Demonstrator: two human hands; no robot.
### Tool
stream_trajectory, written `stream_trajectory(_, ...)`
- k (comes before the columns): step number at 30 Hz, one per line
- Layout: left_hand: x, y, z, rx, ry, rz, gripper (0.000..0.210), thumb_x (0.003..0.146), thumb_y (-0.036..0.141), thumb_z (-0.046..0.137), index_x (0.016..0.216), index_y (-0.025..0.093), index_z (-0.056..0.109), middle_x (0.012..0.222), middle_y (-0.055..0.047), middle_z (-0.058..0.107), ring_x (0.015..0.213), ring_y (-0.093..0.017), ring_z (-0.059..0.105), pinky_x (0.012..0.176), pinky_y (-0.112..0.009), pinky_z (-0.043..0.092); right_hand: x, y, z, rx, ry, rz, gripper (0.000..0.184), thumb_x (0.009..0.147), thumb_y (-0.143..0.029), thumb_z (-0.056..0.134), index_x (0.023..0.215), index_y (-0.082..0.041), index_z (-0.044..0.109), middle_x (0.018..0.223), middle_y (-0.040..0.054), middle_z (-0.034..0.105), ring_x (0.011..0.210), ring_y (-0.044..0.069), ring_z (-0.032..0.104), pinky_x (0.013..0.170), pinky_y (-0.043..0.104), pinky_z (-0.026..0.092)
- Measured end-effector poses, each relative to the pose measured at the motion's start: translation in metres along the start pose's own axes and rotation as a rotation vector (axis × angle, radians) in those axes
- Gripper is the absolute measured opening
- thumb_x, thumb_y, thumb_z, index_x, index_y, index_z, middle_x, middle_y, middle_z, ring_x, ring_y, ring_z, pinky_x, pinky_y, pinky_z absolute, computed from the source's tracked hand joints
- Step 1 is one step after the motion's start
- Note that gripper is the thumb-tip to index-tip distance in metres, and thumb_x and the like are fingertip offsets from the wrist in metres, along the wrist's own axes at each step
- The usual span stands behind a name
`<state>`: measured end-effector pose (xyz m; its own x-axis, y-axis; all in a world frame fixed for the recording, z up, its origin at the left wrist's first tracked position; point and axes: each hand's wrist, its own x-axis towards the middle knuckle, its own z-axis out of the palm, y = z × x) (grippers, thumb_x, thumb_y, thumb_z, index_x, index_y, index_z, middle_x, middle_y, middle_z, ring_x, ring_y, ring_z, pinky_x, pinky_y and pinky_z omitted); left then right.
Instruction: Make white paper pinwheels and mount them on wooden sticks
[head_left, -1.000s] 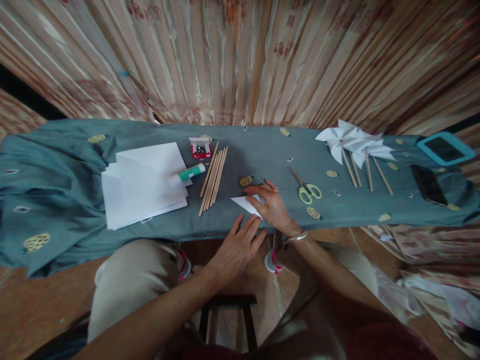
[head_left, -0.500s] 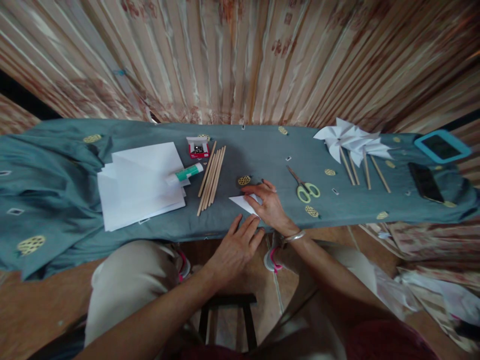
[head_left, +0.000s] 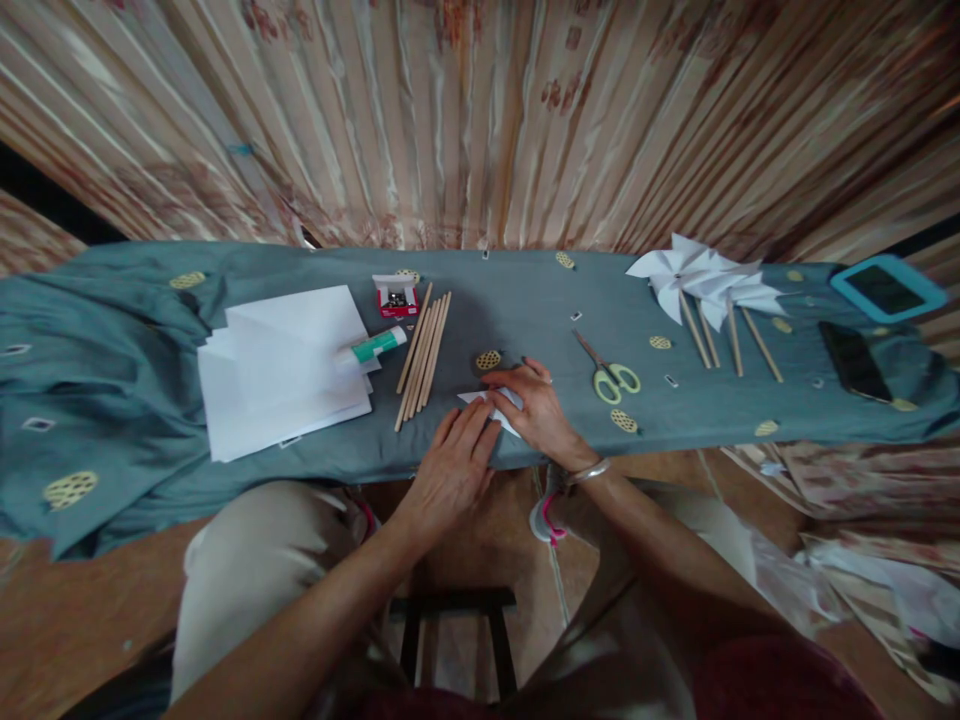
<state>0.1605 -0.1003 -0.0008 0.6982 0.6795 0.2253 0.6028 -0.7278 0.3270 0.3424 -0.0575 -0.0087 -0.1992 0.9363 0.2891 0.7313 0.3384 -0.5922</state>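
Note:
A small folded piece of white paper point(head_left: 505, 413), triangular in outline, lies flat near the front edge of the cloth-covered table. My left hand point(head_left: 453, 472) rests on its left part, fingers stretched out flat along it. Over its right part my right hand point(head_left: 543, 412) is bent, thumb and fingertips holding the paper against the cloth. Both hands hide much of the sheet. To their right lie scissors point(head_left: 613, 380) with light green handles. Several thin wooden sticks point(head_left: 424, 360) lie in a bundle to the left.
White sheets point(head_left: 289, 370) are stacked at left, with a green-and-white glue stick point(head_left: 377, 345) on their edge. A small red box point(head_left: 397, 298) holds metal pieces. Paper pinwheels point(head_left: 701, 280) on sticks, a dark phone point(head_left: 853, 360) and a blue-framed device point(head_left: 889, 287) lie at right.
My left hand has moved up and left from the table's front edge onto the paper. My right hand stays nearly where it was, still on the paper.

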Motion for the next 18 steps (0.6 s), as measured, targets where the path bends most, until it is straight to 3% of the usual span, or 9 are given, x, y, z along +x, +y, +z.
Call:
stream_trajectory(7, -0.0015, -0.0042, 0.0102, -0.009, 0.008, -0.011, 0.057, 0.082, 0.015, 0.057, 0.136, 0.005, 0.039, 0.149, -0.028, 0.035, 0.143, -0.037, 0.029, 0.113, -0.057, 0.031, 0.0002, -0.0001, -0.0001, -0.013, 0.004, -0.028, 0.02, 0.093, -0.026, 0.053, 0.103, -0.024, 0.069, 0.098, 0.0033, 0.075, 0.095, 0.02, 0.066, 0.112, 0.046, 0.025)
stream_trajectory(18, -0.0021, -0.0049, 0.0103, -0.037, -0.005, -0.013, 0.057, 0.083, 0.014, 0.055, 0.137, 0.004, 0.038, 0.148, -0.031, 0.036, 0.143, -0.038, 0.027, 0.111, -0.059, 0.033, -0.0001, -0.0019, -0.0005, -0.033, 0.013, -0.05, 0.019, 0.094, -0.026, 0.052, 0.103, -0.022, 0.068, 0.098, 0.0031, 0.076, 0.095, 0.02, 0.066, 0.111, 0.044, 0.025)
